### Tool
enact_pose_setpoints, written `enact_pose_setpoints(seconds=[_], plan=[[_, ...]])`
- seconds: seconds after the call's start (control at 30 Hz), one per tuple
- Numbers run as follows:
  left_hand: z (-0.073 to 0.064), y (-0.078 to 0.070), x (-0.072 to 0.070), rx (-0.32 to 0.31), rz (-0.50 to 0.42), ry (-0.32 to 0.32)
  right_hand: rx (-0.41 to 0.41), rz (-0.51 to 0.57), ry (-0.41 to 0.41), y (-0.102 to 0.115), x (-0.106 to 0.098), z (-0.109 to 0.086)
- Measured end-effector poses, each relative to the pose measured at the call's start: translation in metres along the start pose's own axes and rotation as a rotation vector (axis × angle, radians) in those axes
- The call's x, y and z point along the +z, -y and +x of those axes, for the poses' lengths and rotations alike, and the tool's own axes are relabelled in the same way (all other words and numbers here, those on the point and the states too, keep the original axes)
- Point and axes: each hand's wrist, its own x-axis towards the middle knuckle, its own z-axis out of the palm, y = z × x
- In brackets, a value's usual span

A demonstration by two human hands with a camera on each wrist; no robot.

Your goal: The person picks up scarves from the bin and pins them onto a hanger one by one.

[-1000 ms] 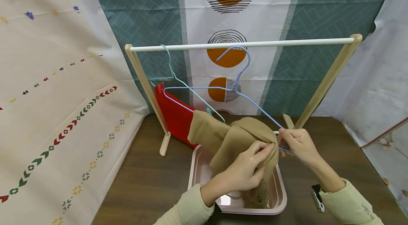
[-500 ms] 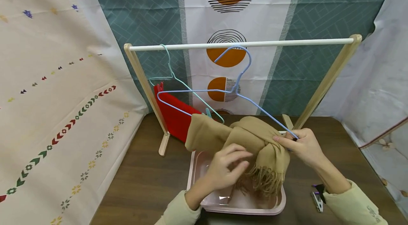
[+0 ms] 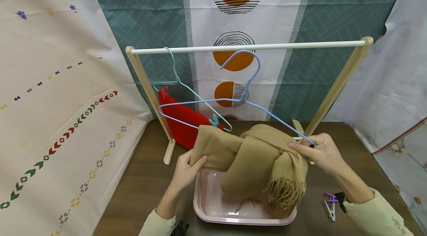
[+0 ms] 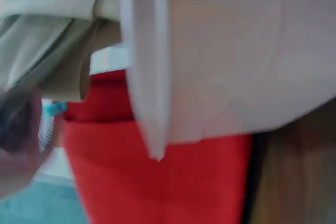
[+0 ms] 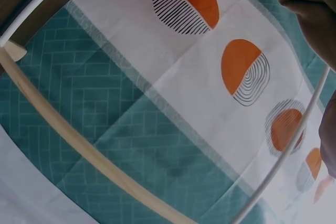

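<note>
A tan fringed scarf (image 3: 257,154) is draped and knotted over the lower bar of a blue hanger (image 3: 247,95). My left hand (image 3: 186,169) pinches the scarf's folded left end, thumb on the near side. At the hanger's right corner, my right hand (image 3: 321,154) grips the blue wire, its thumb beside the scarf's knot. The fringe hangs over a pink basin (image 3: 245,221). The hanger's hook shows just below the white rod (image 3: 283,46), held up by hand. In the left wrist view, the scarf (image 4: 68,77) appears at upper left, and the hand there is blurred.
A mint hanger (image 3: 176,74) hangs on the wooden rack's left side, carrying a red cloth (image 3: 183,121) with a red clothespin (image 3: 164,92) and a teal clothespin (image 3: 214,120). Purple (image 3: 331,197) and white (image 3: 329,212) clothespins lie right of the basin on the brown table (image 3: 133,191).
My left hand has left the knot and moved left to the scarf's folded end. The fringe has swung right, and the hanger's left side has dropped lower. My right hand stays at the hanger's corner.
</note>
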Motion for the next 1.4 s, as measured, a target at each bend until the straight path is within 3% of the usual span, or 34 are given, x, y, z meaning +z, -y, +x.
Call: enact_pose_setpoints(seconds=[0.07, 0.17, 0.23, 0.43, 0.53, 0.6, 0.7, 0.77, 0.83, 0.9, 1.03, 1.13, 1.2, 1.27, 1.4], plan=[[0.004, -0.009, -0.006, 0.01, -0.132, 0.062, -0.004, -0.012, 0.003, -0.002, -0.001, 0.0], [0.016, -0.028, -0.012, 0.067, -0.296, 0.083, -0.003, -0.044, 0.007, -0.004, -0.002, -0.001], [0.027, -0.041, -0.014, 0.069, -0.448, 0.104, 0.009, -0.049, 0.011, -0.006, -0.002, -0.002], [0.058, -0.065, -0.011, -0.106, -0.925, 0.125, -0.022, -0.046, 0.063, -0.009, -0.001, -0.005], [0.069, -0.07, -0.005, -0.21, -1.099, 0.05, -0.077, 0.009, 0.099, -0.008, -0.002, -0.007], [0.075, -0.073, -0.001, -0.281, -1.122, -0.033, -0.1, 0.039, 0.106, -0.008, -0.003, -0.008], [0.083, -0.077, 0.006, -0.369, -1.016, -0.109, -0.103, 0.061, 0.091, -0.007, -0.002, -0.009], [0.09, -0.079, 0.01, -0.387, -0.875, -0.106, -0.082, 0.059, 0.07, -0.007, -0.001, -0.01], [0.096, -0.079, 0.014, -0.363, -0.706, -0.054, -0.047, 0.051, 0.04, -0.007, 0.0, -0.012], [0.101, -0.078, 0.016, -0.294, -0.463, 0.0, -0.018, 0.042, 0.02, -0.006, 0.001, -0.014], [0.104, -0.073, 0.019, -0.046, 0.095, 0.095, 0.015, 0.038, -0.016, -0.006, 0.003, -0.016], [0.1, -0.068, 0.022, 0.194, 0.389, 0.064, 0.018, 0.053, -0.039, -0.006, 0.003, -0.016], [0.096, -0.065, 0.022, 0.344, 0.487, -0.009, 0.016, 0.066, -0.052, -0.005, 0.002, -0.016], [0.092, -0.061, 0.02, 0.492, 0.514, -0.101, 0.006, 0.086, -0.058, -0.005, 0.0, -0.016], [0.081, -0.053, 0.013, 0.763, 0.395, -0.266, -0.044, 0.125, -0.068, -0.006, -0.003, -0.014]])
